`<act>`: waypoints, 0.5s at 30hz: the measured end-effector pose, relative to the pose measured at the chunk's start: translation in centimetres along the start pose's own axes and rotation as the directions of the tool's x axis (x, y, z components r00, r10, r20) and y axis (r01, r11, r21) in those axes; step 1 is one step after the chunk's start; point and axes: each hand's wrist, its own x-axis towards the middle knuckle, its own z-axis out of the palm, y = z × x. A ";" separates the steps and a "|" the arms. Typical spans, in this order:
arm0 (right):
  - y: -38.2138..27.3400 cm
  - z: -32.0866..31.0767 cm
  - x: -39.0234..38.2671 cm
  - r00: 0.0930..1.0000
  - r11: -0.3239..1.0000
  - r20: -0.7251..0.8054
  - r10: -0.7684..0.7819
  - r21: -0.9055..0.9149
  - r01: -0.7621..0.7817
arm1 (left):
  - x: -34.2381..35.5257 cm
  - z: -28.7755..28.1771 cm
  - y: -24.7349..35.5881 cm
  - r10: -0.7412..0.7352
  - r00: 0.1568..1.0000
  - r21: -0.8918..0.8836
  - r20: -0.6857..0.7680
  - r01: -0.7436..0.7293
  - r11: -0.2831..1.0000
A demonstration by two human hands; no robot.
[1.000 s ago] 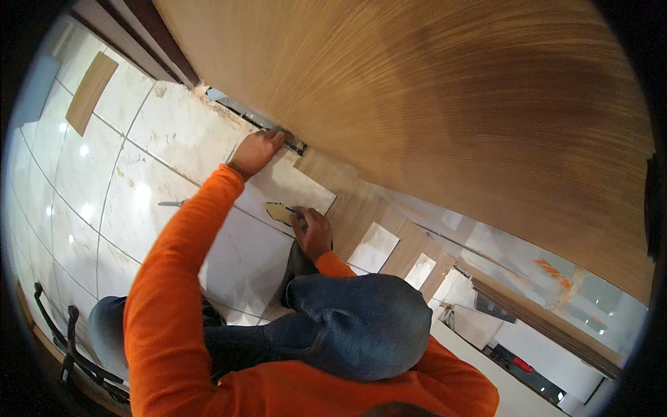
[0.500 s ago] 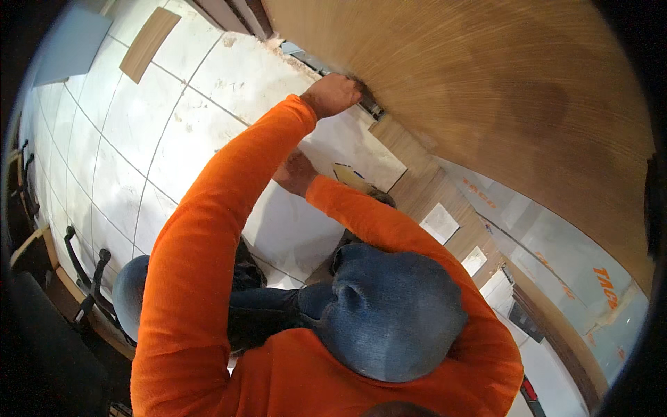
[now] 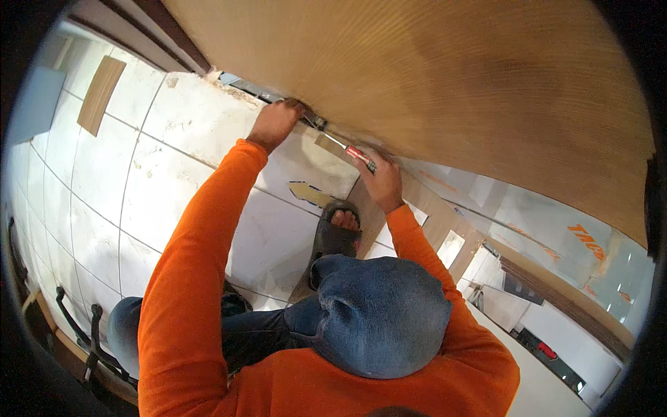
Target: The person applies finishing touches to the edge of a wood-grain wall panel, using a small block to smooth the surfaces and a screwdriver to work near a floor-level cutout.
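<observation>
My right hand (image 3: pixel 383 182) is closed around a screwdriver (image 3: pixel 360 156) with a red and clear-looking handle. The screwdriver's thin metal shaft slants up and left to a dark metal fitting (image 3: pixel 314 121) at the lower edge of a large wood-grain door panel (image 3: pixel 445 76). Beside that fitting, my left hand (image 3: pixel 276 122) bends its fingers against the panel's edge. Its fingertips are partly hidden, and whatever they grip does not show clearly. Whether the screwdriver's tip touches a screw is too small to tell.
White floor tiles (image 3: pixel 174 181) spread out at the left, with a loose wood-grain strip (image 3: pixel 101 96) on them. My sandalled foot (image 3: pixel 337 233) stands near a yellow arrow-shaped piece (image 3: pixel 309 194). Wood-look planks with cutouts and a glossy printed sheet (image 3: pixel 542 222) lie at the right.
My right hand has come up from below my left arm to the panel's edge, and the screwdriver is now visible in it. My left hand stays at the edge; the view has shifted.
</observation>
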 end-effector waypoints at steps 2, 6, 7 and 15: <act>0.2 -0.6 0.7 0.998 0.993 -0.051 -0.048 -0.113 0.042 | 0.2 0.5 0.0 -0.001 0.999 -0.066 -0.054 -0.002 0.998; -0.8 0.5 1.2 0.987 0.976 -0.098 -0.128 -0.188 0.108 | -0.6 0.4 -0.6 -0.011 0.998 -0.086 -0.066 0.006 0.996; -1.1 0.3 1.3 0.984 0.975 -0.106 -0.141 -0.186 0.119 | -0.7 0.2 -0.2 -0.029 0.998 -0.118 -0.055 0.022 0.993; -6.1 -1.8 3.2 0.992 0.949 0.112 0.060 -0.316 -0.022 | -0.9 0.5 -0.3 -0.044 0.997 -0.179 -0.070 0.031 0.983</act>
